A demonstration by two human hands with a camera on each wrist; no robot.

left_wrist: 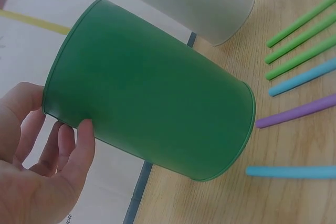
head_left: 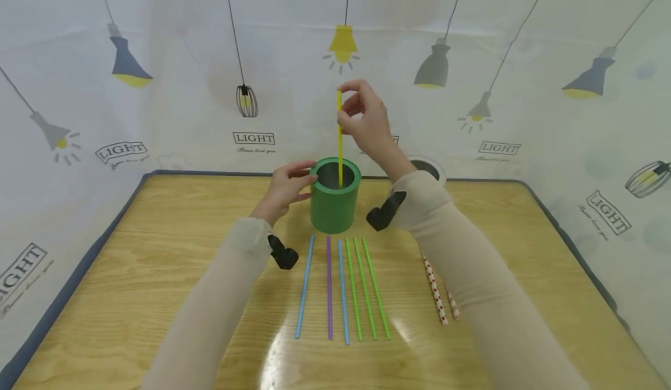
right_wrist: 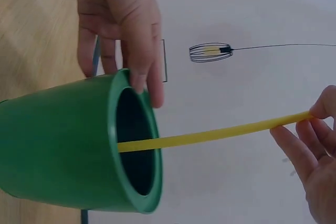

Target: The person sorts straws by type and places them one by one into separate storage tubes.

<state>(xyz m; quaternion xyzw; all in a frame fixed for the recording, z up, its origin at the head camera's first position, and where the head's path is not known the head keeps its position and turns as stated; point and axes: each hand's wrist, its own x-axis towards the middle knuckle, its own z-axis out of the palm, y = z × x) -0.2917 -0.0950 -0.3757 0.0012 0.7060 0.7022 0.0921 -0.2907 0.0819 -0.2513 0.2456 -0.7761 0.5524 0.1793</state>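
A green bucket-like container (head_left: 334,211) stands upright near the table's back edge. My left hand (head_left: 285,189) holds it by the left side of its rim, thumb and fingertips against the wall. Above the opening, my right hand (head_left: 371,121) pinches a yellow straw (head_left: 340,148) near its top between thumb and fingers. The straw points down into the container, its lower end inside the mouth, as the right wrist view also shows. In front of the container lie a purple straw (head_left: 329,288), two blue straws (head_left: 305,288) and three green straws (head_left: 364,285), side by side.
A whitish container (left_wrist: 202,3) stands to the right of the green one, partly behind my right arm in the head view. Red-dotted white straws (head_left: 435,288) lie beside my right forearm. A printed white sheet (head_left: 293,58) rises behind the wooden table (head_left: 178,221).
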